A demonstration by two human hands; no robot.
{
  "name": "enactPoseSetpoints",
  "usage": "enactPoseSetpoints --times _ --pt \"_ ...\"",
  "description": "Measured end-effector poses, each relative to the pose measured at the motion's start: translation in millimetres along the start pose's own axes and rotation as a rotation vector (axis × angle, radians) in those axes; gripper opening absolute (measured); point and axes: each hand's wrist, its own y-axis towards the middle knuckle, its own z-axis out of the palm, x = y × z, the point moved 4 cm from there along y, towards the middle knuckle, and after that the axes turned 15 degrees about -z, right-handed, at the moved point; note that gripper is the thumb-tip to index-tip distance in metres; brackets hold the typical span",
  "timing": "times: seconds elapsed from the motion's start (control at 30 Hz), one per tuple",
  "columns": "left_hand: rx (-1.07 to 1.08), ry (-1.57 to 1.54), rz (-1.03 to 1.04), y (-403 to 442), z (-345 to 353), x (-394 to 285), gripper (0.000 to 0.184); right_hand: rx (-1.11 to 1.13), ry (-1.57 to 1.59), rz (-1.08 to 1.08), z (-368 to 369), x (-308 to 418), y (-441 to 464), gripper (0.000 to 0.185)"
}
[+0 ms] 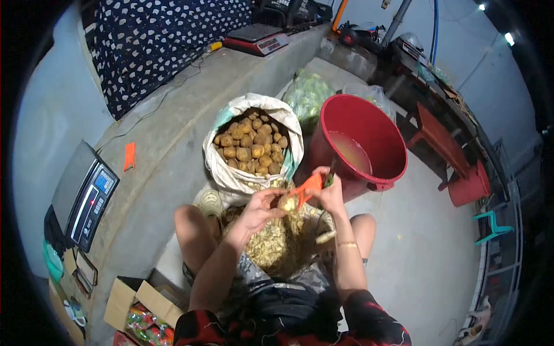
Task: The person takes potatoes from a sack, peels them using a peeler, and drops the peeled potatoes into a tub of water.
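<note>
Left hand [259, 212]: grip round potato [285, 203]. Right hand [331, 195]: grip round orange peeler [309, 185]. Potato sack [218, 164] eleven o'clock, red bucket [382, 134] two o'clock.

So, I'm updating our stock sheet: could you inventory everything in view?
open woven sack: one, white, centre
round potatoes: many, brown, in sack
partly peeled potato: one, brown-yellow, left hand
plastic peeler: one, orange, right hand
peelings: heap, yellowish, between legs
round plastic bucket: one, red, right of sack
plastic bag of vegetables: one, green, behind sack
digital scales: two, red at upper centre, black at left edge
cardboard box: one, brown, bottom left
patterned curtain: one, navy-white, upper left
plastic stool: one, teal, far right
dark clutter: several, black, top centre, unclear
hands, legs: two each, bare, centre
</note>
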Motion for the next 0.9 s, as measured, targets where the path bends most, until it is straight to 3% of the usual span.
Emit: enactPoseSetpoints --times 0.1,0.13,0.2,0.23,0.27,0.33,0.4,0.47,0.5,0.53,0.6,0.67,0.73,0.8,0.87,0.9 --pt "0.041 -0.275 -0.113 -3 8 -5 0.058 -0.193 0.116 0.246 -22 -32 -3 0.051" --pt "0.043 -0.270 -0.111 -1 6 -7 0.058 -0.195 0.118 0.240 -17 -17 1 0.051" --pt "-0.074 0.024 -0.064 -2 0 -8 0.057 0.029 0.041 -0.024 3 14 6 0.046" --pt "-0.059 0.041 -0.059 -2 -2 -8 0.058 0.028 -0.036 -0.067 3 15 8 0.044" --pt "-0.061 0.034 -0.064 -4 -3 -6 0.058 0.030 -0.037 -0.059 -3 5 6 0.044" --pt "-0.006 -0.113 -0.115 -8 4 -13 0.059 -0.167 0.064 0.162 -18 -17 6 0.045" --pt "0.013 -0.081 -0.071 -5 0 -15 0.060 -0.024 0.074 0.124 -9 2 7 0.046" --pt "-0.061 0.184 -0.041 -6 -1 -13 0.054 0.103 0.011 -0.009 9 14 8 0.048" --pt "-0.061 0.179 -0.045 -6 0 -13 0.054 0.060 0.032 0.031 7 6 8 0.047" --pt "-0.030 0.053 -0.084 -9 2 -12 0.057 0.002 -0.069 0.060 0 -1 10 0.047" --pt "0.029 -0.186 -0.135 -10 3 -18 0.062 -0.137 0.089 0.177 -15 -40 1 0.046" --pt "0.010 -0.129 -0.126 -8 -4 -17 0.062 -0.005 0.171 0.220 -2 8 8 0.044" --pt "-0.074 0.202 -0.012 -6 -4 -18 0.060 0.092 0.049 0.023 13 17 10 0.043" --pt "-0.045 0.239 0.016 -7 -2 -11 0.059 0.011 -0.026 0.135 1 -13 6 0.041" --pt "0.074 -0.261 -0.078 -8 1 -14 0.062 -0.135 0.128 0.247 -11 -30 3 0.044" --pt "0.021 -0.228 -0.086 -9 0 -17 0.059 -0.131 0.192 0.232 -10 -20 4 0.046"
